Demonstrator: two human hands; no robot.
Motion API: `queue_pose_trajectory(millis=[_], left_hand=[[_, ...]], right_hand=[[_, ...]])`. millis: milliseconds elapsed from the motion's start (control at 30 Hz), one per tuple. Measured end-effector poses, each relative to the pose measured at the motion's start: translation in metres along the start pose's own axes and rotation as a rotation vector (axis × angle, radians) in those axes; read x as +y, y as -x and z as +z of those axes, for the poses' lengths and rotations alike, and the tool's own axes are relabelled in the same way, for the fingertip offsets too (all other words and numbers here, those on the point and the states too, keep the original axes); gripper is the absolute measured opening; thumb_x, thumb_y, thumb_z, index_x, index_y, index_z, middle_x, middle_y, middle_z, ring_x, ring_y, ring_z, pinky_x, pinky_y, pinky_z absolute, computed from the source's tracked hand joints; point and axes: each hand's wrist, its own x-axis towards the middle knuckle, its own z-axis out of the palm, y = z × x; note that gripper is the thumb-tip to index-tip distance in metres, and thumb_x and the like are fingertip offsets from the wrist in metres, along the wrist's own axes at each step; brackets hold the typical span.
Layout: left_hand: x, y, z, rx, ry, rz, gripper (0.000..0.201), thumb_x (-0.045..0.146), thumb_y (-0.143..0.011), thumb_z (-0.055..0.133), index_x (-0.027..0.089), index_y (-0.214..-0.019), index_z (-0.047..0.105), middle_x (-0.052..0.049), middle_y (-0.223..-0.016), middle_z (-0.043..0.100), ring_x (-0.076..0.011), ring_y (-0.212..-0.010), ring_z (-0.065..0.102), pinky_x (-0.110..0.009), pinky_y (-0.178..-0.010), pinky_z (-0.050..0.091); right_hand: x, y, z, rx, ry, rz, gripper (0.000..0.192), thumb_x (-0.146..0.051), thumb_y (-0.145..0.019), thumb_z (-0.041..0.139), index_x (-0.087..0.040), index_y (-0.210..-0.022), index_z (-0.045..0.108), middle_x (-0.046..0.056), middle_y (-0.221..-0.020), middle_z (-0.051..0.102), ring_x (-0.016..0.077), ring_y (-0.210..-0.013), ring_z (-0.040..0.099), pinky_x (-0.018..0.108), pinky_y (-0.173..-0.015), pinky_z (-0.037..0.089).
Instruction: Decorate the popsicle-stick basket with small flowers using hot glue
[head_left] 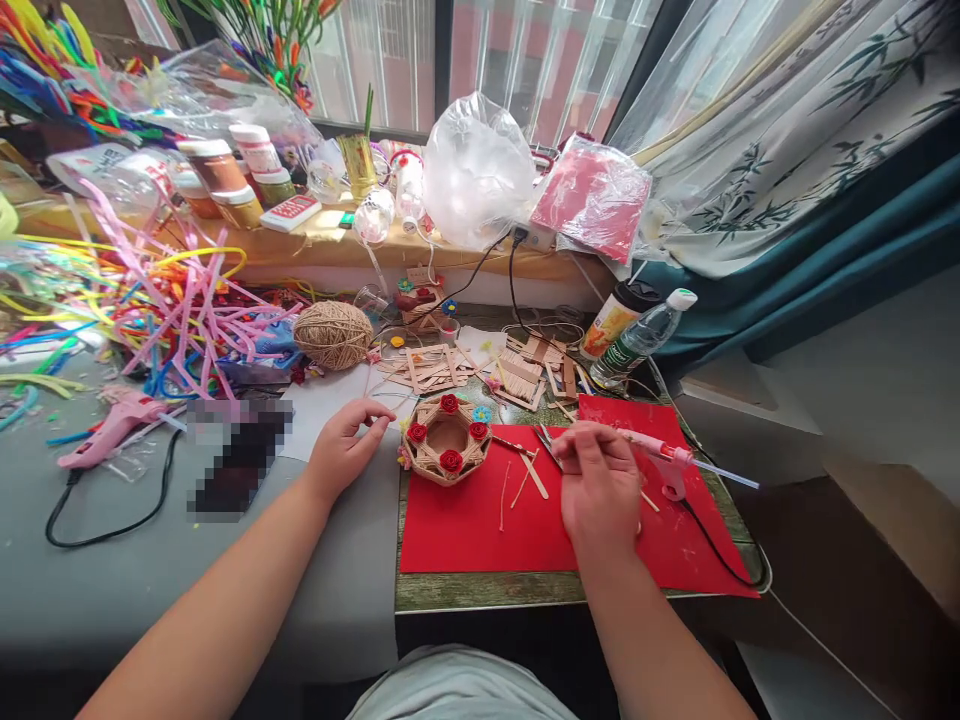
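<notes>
Head-camera view of a cluttered craft desk by a window: no brand or label can be read here. The green label on the clear water bottle [638, 339] at far right and the print on the orange-labelled cup [613, 318] beside it are too small to make out, as is the writing on the jars [225, 175] along the far sill.

Both bare forearms reach in from the near edge. The left hand [341, 447] lies palm down on the grey cloth [97, 590], fingers loosely curled and holding nothing, its fingertips just left of a woven stick basket [445, 439] trimmed with red paper roses. The basket sits at the far left corner of a red sheet [480, 530].

The right hand [600, 485] rests knuckles up on that sheet, fingers drawn together around a thin stick [592, 432] that runs leftward from its fingertips; the grip itself is hidden behind the knuckles. A pink glue gun [667, 458] lies just right of the hand, its cord trailing to the near right. Loose sticks [534, 476] lie between basket and hand.

A twine ball [333, 335] sits farther left, a second glue gun [112, 428] at left beside a blurred-out patch. Pipe cleaners [165, 300] are cut off by the left edge.
</notes>
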Motion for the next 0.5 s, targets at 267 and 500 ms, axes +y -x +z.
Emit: queue_pose_trajectory(millis=[267,500], left_hand=[[0.000,-0.002,-0.002,-0.027,0.016,-0.016,0.023,0.038,-0.102,0.057,0.023,-0.104,0.074,-0.006,-0.103,0.074,-0.0220,-0.100,0.067,-0.035,-0.093,0.052],[0.000,-0.002,-0.003,-0.008,0.043,-0.009,0.023,0.039,-0.102,0.058,0.022,-0.103,0.073,-0.005,-0.104,0.075,-0.0219,-0.100,0.069,-0.035,-0.094,0.053]], right_hand=[[-0.096,-0.023,-0.038,0.312,0.170,-0.682,0.011,-0.028,-0.087,0.080,-0.025,-0.086,0.069,0.003,-0.091,0.075,0.0217,-0.077,0.071,0.041,-0.072,0.059],[-0.054,-0.008,-0.045,0.028,0.298,-0.276,0.021,-0.027,-0.078,0.091,-0.021,-0.077,0.071,0.003,-0.082,0.076,0.0214,-0.078,0.074,0.041,-0.077,0.063]])
